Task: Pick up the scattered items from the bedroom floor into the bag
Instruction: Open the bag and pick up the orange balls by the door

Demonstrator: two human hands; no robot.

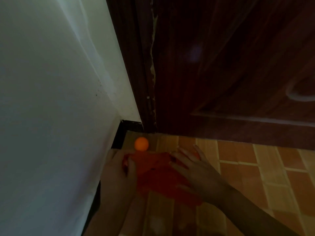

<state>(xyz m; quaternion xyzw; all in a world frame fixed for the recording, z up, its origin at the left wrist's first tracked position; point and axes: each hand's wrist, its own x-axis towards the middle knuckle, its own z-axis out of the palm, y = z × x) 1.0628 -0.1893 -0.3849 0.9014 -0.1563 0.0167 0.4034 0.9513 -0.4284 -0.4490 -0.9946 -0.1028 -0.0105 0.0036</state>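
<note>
Corner of white wall (51,99) and dark door (221,74) hems in orange ball (141,144) on tiled floor (255,167); open tiles lie rightward. Left hand (119,169) pinches red bag (158,174) rim just below ball. Right hand (192,166) lies on bag, fingers spread flat.

An orange ball (141,144) lies on the tiled floor (255,167) in the far corner, where the white wall (51,99) meets the dark wooden door (221,65). Just near of it, both hands hold a red bag (156,174): left hand (122,167) gripping its left edge, right hand (192,166) spread flat on it.
</note>
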